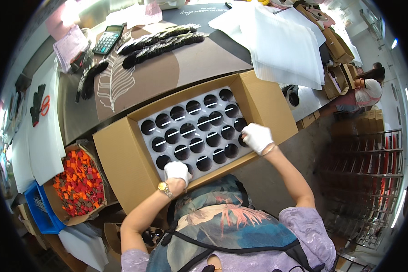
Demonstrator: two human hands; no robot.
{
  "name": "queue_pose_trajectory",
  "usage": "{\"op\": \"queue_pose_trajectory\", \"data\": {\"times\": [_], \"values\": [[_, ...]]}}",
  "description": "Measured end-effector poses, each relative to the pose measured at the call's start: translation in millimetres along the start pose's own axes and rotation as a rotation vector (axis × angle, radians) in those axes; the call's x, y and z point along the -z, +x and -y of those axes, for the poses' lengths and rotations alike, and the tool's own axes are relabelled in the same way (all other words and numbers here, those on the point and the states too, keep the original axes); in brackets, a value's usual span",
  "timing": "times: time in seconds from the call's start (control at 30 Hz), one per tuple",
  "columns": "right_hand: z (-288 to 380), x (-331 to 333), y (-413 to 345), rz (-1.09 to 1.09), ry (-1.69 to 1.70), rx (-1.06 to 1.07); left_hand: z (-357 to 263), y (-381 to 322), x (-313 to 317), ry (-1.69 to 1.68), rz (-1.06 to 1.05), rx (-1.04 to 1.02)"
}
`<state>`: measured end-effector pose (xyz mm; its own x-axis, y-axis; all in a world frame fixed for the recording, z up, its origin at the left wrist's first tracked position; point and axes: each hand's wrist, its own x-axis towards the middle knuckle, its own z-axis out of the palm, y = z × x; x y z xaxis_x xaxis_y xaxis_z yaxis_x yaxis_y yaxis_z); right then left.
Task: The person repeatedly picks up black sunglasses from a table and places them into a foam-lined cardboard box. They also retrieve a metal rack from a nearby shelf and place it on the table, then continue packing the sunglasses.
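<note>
An open cardboard box (122, 166) holds rows of dark, glossy round lenses or discs (188, 130) on a pale sheet or tray. My left hand (177, 172), in a white glove, rests at the near left part of the layer, over or beside one of the round pieces. At the right side of the box is my right hand (257, 137), gloved too, its fingertips at a dark round piece by the inner wall. Whether either hand grips a piece cannot be made out.
Behind the box, the table (156, 81) bears bundled black items (163, 44), a calculator (108, 39) and translucent sheets (282, 44). At left are red-handled scissors (45, 105), a box of orange and red tags (80, 183) and a blue basket (54, 224). A person (369, 88) is at far right.
</note>
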<state>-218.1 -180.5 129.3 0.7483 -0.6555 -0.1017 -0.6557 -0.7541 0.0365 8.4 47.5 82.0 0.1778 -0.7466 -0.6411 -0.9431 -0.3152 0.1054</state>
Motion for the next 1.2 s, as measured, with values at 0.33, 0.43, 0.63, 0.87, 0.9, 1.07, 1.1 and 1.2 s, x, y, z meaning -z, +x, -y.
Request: {"op": "queue_pose_trajectory", "data": {"times": [0.33, 0.43, 0.63, 0.87, 0.9, 1.07, 1.1, 1.2], "values": [[-15, -42, 1, 0.521, -0.056, 0.128, -72, 41, 28, -0.235, -0.243, -0.139], [-4, -41, 15, 0.298, 0.036, 0.09, -116, 68, 28, -0.353, -0.271, -0.147], [9, -87, 71, -0.18, 0.21, 0.149, -134, 86, 19, -0.401, -0.28, -0.17], [12, -49, 83, -0.033, 0.185, 0.064, -116, 87, 29, -0.47, -0.23, -0.111], [6, -33, 83, -0.063, 0.3, 0.073, -112, 86, 30, -0.481, -0.234, -0.111], [-73, 49, 125, -0.694, 0.199, -0.027, -108, 78, 38, -0.588, -0.301, -0.2], [-79, 61, 131, -0.795, 0.277, -0.064, -110, 77, 42, -0.6, -0.307, -0.233], [-60, 87, 133, -0.722, 0.286, 0.266, -110, 82, 59, -1.09, -0.307, -0.292]]}}
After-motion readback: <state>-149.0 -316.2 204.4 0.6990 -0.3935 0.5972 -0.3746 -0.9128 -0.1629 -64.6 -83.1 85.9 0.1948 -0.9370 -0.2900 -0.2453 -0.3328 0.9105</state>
